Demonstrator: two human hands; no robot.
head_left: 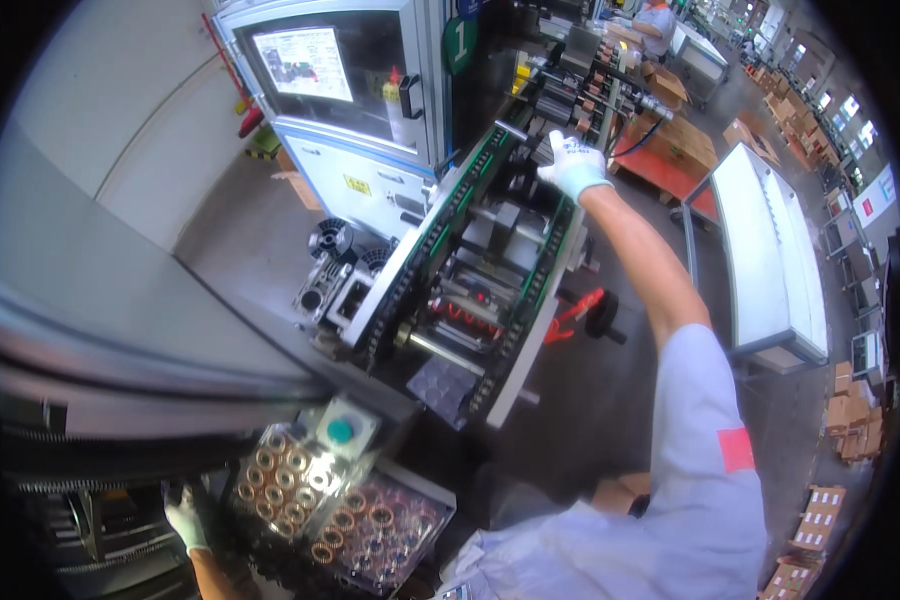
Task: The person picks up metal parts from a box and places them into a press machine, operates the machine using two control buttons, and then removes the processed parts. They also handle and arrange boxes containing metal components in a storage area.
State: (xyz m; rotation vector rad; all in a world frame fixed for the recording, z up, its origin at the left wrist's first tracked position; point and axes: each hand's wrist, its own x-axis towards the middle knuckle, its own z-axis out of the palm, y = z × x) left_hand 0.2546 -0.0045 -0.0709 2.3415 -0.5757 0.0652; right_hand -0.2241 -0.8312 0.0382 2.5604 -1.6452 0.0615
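Observation:
My right hand (577,168), in a white glove, reaches far forward over the chain conveyor (560,262). Its thumb and a finger stand apart, and nothing shows between them. At the lower left my left hand (187,520), gloved too, is at the front of a dark machine opening (95,525). Its fingers close around a small dark piece that I cannot make out. Beside that hand, copper-coloured rings (292,458) sit in rows on a plate. More rings (382,516) lie on a clear-looking tray to the right of it.
A green round button (341,431) sits on a box above the rings. Beyond the conveyor stands a cabinet (350,190) with a dark window. To the right are a white cabinet (770,260), a red-orange pallet (660,172) with cartons, and another person (655,25) farther back.

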